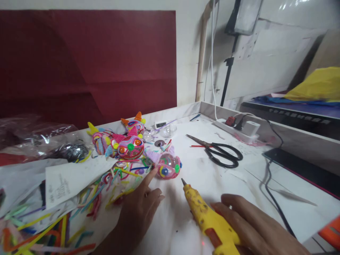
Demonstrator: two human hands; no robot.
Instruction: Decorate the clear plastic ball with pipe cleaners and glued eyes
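My left hand (142, 209) is low over the white table. Its index finger stretches out to the near left edge of a clear plastic ball (170, 161), trimmed with pink pipe cleaners and coloured button-like eyes; the other fingers bend loosely, with nothing seen in them. On the right, my right hand (255, 219) is at the body of a yellow hot glue gun (209, 216), its fingers along the side and the thumb hidden. The nozzle points up and left, a little short of the ball. Several finished fish-like pipe-cleaner balls (130, 147) sit behind the left hand.
Black-handled scissors (223, 154) lie right of the ball. Loose pipe cleaners (61, 230), a paper sheet (71, 180) and plastic bags crowd the left. A power strip (236, 131), a phone-like dark slab (300, 170) and a black cable line the right edge.
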